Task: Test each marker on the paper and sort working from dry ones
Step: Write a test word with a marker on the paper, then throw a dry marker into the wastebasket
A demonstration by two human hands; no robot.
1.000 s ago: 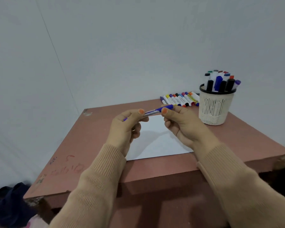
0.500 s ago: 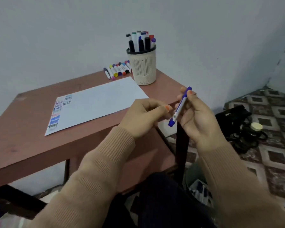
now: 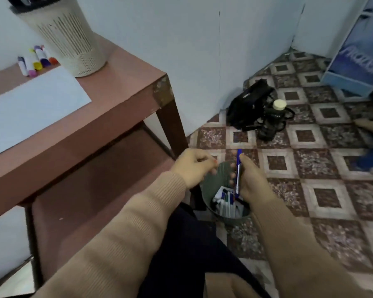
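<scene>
Right hand [image 3: 249, 183] grips blue marker [image 3: 238, 168] upright over green bin [image 3: 211, 183] on floor, beside tabletop [image 3: 116, 67]. Left hand [image 3: 192, 166] curled, blurred; can't tell if holding anything.

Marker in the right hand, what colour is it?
The marker is blue with a white barrel, seen in the head view.

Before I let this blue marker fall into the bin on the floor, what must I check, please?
1. Blue-and-white marker gripped by right hand: ok.
2. Marker over the round dark green bin: ok.
3. Marker capped: cannot tell, blurred.
4. Room above the markers already inside: ok.
5. Left hand away from the bin's mouth: cannot tell, its fingers hover near the rim.
</scene>
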